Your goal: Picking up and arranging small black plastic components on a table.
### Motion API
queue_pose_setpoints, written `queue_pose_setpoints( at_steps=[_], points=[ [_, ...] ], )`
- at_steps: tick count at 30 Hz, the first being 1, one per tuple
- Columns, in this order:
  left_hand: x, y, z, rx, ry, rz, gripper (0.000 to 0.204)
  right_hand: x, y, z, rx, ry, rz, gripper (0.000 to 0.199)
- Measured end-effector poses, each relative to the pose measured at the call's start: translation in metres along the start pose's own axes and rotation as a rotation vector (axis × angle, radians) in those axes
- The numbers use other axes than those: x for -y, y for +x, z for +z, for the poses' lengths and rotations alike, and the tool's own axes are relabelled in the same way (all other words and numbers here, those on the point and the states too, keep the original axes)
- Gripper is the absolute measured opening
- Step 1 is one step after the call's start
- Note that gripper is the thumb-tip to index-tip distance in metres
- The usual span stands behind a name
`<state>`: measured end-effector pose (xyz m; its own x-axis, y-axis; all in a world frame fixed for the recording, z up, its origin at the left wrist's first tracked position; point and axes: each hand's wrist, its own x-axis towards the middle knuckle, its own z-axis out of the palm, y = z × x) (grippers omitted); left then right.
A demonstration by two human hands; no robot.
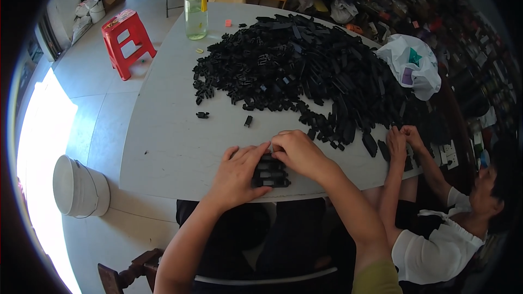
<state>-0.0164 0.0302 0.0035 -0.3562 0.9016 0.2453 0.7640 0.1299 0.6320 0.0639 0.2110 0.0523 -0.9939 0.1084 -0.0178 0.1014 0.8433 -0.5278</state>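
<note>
Near the front edge of the table, a short row of black plastic parts [271,175] lies side by side between my hands. My left hand [237,173] grips this row from the left, its thumb at the near end and its index finger reaching to the far end. At the far end, the fingers of my right hand [297,151] are pinched together, touching the row. Whatever sits between those fingertips is hidden. Beyond my hands lie two loose black pieces, one small block [248,121] and one clip-like piece [202,115].
A large heap of black plastic parts [272,60] covers the table's [163,147] far side. Behind it stand a water bottle [196,13] and a white plastic bag [409,65]. At right, a person [436,234] handles black parts. A red stool [126,43] and white bucket [81,188] stand left.
</note>
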Motion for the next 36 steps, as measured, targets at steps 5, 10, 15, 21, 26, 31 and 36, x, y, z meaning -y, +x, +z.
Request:
queue_pose_setpoints(
  at_steps=[5, 10, 15, 21, 26, 31, 36],
  points=[
    [-0.006, 0.004, 0.0, -0.01, 0.036, 0.004, 0.091, 0.001, -0.004, 0.008, -0.086, -0.088, -0.027, 0.004],
    [-0.004, 0.0, -0.002, -0.005, 0.033, -0.009, 0.088, -0.003, -0.005, 0.014, -0.123, -0.151, -0.045, 0.008],
    [-0.004, -0.002, 0.0, -0.023, 0.026, 0.017, 0.086, -0.044, -0.041, -0.011, -0.615, 0.177, 0.15, 0.008],
    [-0.005, 0.001, -0.002, -0.02, 0.03, 0.003, 0.083, -0.142, -0.092, -0.021, -0.792, 0.041, 0.665, 0.028],
    [-0.006, 0.001, -0.003, -0.027, -0.008, 0.005, 0.082, -0.142, -0.099, -0.015, -0.823, 0.337, 0.758, 0.021],
    [-0.006, 0.002, -0.002, -0.025, 0.031, 0.03, 0.077, -0.133, -0.102, -0.002, -1.088, 0.209, 0.501, 0.01],
    [-0.007, 0.0, -0.009, -0.015, 0.051, 0.045, 0.073, -0.047, -0.06, 0.008, -0.642, 0.119, 0.195, 0.038]
  ],
)
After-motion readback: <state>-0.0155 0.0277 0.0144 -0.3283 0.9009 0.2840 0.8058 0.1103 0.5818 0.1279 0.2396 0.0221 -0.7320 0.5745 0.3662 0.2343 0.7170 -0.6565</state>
